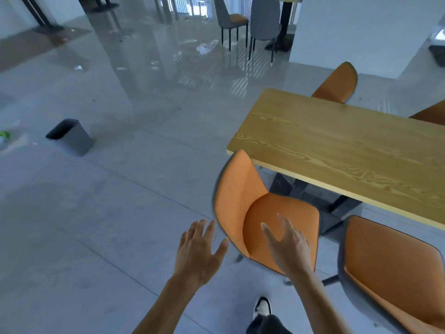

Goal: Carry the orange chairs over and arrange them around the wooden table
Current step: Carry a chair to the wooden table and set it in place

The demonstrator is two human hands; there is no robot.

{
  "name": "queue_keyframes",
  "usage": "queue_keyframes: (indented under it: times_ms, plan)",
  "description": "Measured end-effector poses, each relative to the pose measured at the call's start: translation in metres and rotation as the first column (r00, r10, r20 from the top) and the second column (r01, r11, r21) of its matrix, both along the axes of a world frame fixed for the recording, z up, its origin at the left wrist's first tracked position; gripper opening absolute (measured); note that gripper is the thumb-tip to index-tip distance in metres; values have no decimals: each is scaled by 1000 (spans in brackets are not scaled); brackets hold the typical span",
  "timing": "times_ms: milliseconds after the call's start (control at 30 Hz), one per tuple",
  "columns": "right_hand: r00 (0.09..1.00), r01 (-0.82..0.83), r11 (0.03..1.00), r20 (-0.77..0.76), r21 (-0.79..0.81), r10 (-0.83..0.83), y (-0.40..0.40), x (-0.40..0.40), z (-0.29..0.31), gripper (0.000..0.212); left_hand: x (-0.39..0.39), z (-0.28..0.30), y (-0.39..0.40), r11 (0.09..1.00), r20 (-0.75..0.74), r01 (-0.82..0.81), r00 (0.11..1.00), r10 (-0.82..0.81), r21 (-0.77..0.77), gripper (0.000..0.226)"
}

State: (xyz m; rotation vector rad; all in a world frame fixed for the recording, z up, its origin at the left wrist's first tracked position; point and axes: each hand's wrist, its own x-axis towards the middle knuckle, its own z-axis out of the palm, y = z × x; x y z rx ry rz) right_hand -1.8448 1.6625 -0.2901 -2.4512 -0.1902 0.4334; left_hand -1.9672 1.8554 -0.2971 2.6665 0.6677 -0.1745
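Observation:
The wooden table fills the right side of the view. An orange chair stands at its near left corner, its seat turned toward the table. My left hand is spread open just left of that chair's backrest edge, not gripping it. My right hand hovers open over the chair's seat. A second orange chair sits to the right along the table's near side. Behind the table, a third orange chair shows its backrest, and a fourth orange chair peeks in at the right edge.
A grey bin stands on the tiled floor to the left. Litter lies scattered further back. Two grey chairs stand by a far table, next to a white pillar. My shoe is below the chair.

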Motion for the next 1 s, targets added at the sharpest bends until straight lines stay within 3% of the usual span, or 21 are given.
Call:
queue_keyframes:
  times_ms: [400, 600, 700, 833, 1000]
  plan:
    - [977, 197, 977, -100, 84, -188, 125, 151, -35, 69, 184, 18, 141, 929, -127, 333, 941, -315, 160, 80]
    - [934, 350, 936, -91, 45, -346, 144, 179, -45, 65, 281, 8, 166, 815, -165, 558, 828, -536, 152, 75]
    - [879, 467, 884, -99, -19, -466, 150, 175, -65, 61, 328, -11, 167, 673, -194, 727, 686, -702, 134, 81]
    - [779, 602, 794, -159, -82, -607, 173, 157, -89, 61, 384, -48, 169, 357, -285, 926, 378, -881, 125, 73]
    - [538, 809, 574, -237, -126, -809, 241, 115, -101, 61, 425, -76, 181, -30, -330, 995, 4, -944, 96, 75]
